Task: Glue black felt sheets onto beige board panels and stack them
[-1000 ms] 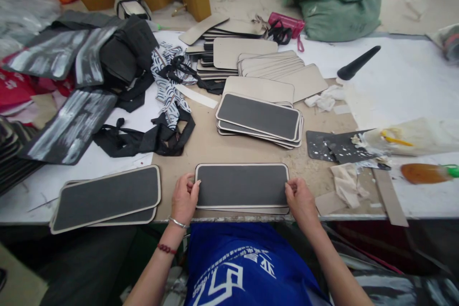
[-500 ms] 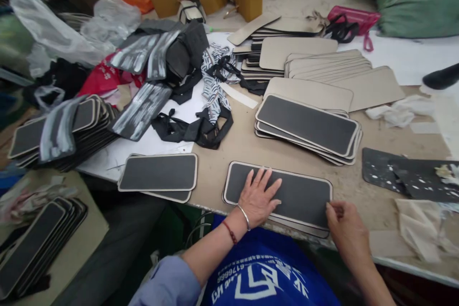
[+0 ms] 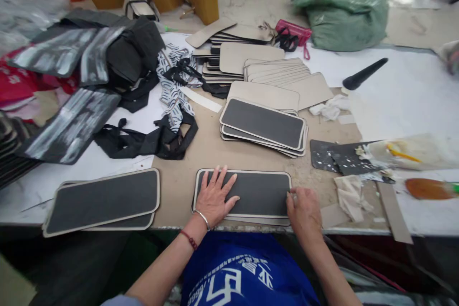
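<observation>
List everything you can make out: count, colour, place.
Centre panel: one, dark grey, pale-rimmed, front centre
Left panels: two, dark grey, front left
Rimmed stack: one, dark grey on top, mid-centre
Beige panels: many, beige, behind rimmed stack
Streaked pieces: several, black and white, left
Patterned cloth: one, black-and-white, left of centre
Sack: one, green, back right
Pouch: one, pink, back centre
Bottle: one, amber, green-capped, right
Rag: one, cream, right
Garment: one, blue, bottom centre
Left hand: one, bare, spread on centre panel
Right hand: one, bare, at its right edge
</observation>
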Demonstrator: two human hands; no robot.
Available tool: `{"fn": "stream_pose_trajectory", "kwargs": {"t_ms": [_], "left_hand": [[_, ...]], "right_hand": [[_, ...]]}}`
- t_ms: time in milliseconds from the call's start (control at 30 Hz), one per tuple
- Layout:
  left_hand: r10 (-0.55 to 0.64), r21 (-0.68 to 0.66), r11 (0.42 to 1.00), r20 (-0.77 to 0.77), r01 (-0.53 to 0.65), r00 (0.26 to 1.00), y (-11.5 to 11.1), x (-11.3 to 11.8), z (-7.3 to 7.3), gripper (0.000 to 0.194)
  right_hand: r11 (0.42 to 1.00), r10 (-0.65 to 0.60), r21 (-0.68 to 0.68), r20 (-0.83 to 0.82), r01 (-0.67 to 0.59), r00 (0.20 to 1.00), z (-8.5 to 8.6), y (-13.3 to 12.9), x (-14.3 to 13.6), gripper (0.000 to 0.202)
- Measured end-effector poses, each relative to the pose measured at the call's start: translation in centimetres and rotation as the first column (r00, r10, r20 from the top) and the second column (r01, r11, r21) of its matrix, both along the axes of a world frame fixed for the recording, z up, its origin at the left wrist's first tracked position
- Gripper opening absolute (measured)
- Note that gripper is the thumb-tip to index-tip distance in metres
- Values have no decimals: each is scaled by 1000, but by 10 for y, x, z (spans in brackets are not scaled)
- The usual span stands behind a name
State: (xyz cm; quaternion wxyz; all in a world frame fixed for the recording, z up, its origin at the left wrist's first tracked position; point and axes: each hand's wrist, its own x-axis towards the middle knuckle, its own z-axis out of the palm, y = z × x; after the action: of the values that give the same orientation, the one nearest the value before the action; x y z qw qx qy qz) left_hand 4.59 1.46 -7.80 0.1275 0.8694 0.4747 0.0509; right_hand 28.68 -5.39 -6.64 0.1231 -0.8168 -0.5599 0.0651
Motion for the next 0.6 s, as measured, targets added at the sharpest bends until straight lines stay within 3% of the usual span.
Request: {"fn": "stream_pose_trajectory", "kwargs": {"t_ms": [67,133,267,367,600], "left_hand": [[-7,9,1000,-1,7,1000,0,1,-1,56],[-17,20,1000,-10,18,1000,1,2,-2,55],[-36,17,999,-44,36,998,1,1,-3,58],[-34,16,999,-52,35,998,2,1,-3,59],[-35,3,999,-56,36,998,4,2,-1,59]], "right_hand": [[997,46,56,77,-51,996,5,9,-25,28],[975,199,91,51,-203,979,4,21,-56,36],[863,502,63,-2,-501,865,-11,40,-97,55],[826,563,15,2,-563,826,-21,40,-87,64],[911,412,-55,111,-408,904,-20,27,-18,65]]}}
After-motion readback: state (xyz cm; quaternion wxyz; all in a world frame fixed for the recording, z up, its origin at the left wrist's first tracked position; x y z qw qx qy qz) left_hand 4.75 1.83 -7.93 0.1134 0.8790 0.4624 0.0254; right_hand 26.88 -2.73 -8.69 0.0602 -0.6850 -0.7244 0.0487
